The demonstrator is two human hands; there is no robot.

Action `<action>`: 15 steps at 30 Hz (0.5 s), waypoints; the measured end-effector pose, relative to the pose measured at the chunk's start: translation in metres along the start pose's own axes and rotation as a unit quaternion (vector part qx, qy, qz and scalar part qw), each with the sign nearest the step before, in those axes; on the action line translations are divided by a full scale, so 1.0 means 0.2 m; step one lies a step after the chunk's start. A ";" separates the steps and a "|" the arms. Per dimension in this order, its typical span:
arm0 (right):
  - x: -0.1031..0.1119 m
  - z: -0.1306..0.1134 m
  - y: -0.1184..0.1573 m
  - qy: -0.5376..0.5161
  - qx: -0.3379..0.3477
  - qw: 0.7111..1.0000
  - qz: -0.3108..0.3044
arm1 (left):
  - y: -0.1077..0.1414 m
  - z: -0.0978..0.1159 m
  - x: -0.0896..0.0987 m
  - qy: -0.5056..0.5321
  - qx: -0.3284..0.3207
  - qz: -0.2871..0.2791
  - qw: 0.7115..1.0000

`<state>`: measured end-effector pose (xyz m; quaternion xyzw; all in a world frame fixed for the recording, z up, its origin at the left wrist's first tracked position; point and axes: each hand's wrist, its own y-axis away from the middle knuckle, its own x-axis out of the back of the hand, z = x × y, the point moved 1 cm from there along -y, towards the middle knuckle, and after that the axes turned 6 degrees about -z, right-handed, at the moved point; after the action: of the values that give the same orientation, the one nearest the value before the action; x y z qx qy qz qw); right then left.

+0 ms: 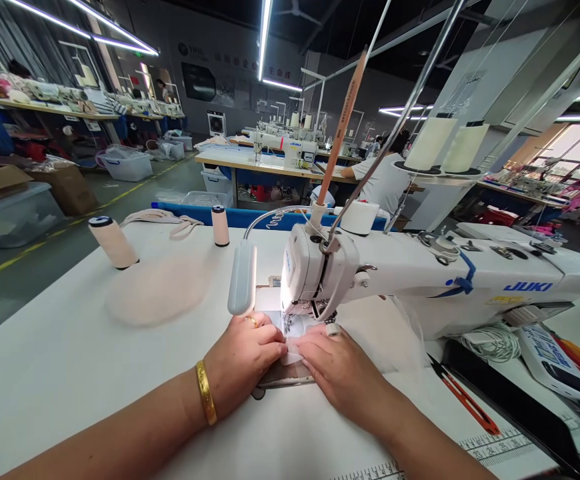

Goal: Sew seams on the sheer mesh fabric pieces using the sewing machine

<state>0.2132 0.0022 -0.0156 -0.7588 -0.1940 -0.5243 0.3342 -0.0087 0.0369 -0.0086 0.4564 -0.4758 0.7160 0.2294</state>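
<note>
Step, as judged: guiding sheer fabric (293, 348) through JUKI sewing machine (405, 267). Fabric lies inward from far edge of sewing table (70, 373). Left hand (245, 353): curled closed, pinching fabric. Right hand (340, 370): half-curled over fabric; grip cannot be told. Next move likely calls for straight, even feed.

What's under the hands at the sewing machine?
Sheer pale cloth shows between the left hand and right hand, with a brownish plate just below. Whatever lies right beneath the fingers is covered, so I can't tell.
</note>
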 end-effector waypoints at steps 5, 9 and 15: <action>-0.01 -0.01 -0.01 0.024 0.000 1.000 -0.001 | -0.02 0.00 0.02 0.002 -0.001 0.020 1.000; -0.01 -0.03 -0.03 -0.015 0.010 1.000 0.003 | -0.04 0.01 0.03 0.002 -0.008 0.037 0.999; 0.03 -0.04 -0.04 -0.035 0.006 0.999 -0.001 | -0.03 0.00 0.01 -0.004 -0.011 0.024 1.000</action>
<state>0.2047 0.0025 -0.0067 -0.7744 -0.2095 -0.4969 0.3309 -0.0052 0.0390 -0.0049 0.4453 -0.4955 0.7139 0.2156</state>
